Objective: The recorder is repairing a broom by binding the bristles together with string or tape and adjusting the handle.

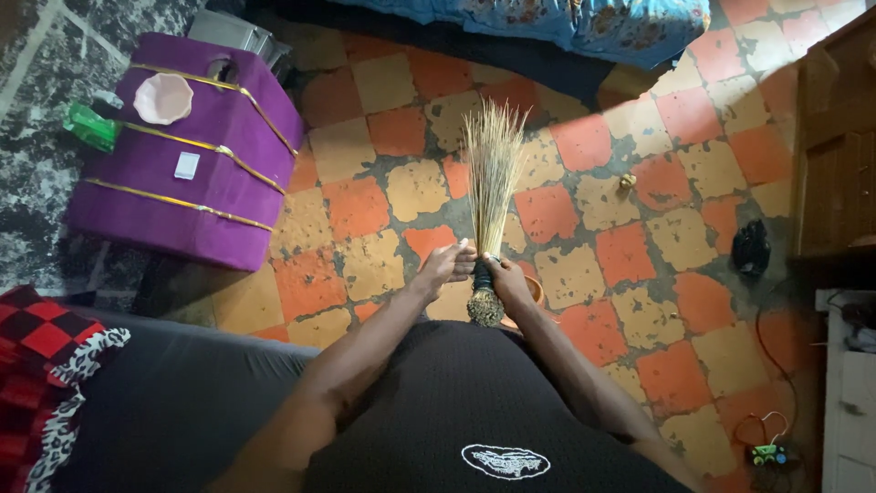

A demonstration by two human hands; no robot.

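Hands meet at the centre of the view, both arms stretched forward and down from the dark-shirted body. The left hand (447, 265) curls its fingers against the bound neck of the pale straw hand broom (491, 183), and the right hand (508, 281) wraps the dark handle just below, so both are closed on it. The broom stands almost upright, bristles fanning away from the person over the worn orange-and-cream checkered tile floor (630, 251). Open floor lies ahead and to the right. To the left sits a purple box with gold bands (182, 196), a pink scalloped bowl (163, 97) on top; a dark wooden cabinet (835, 155) edges the right side.
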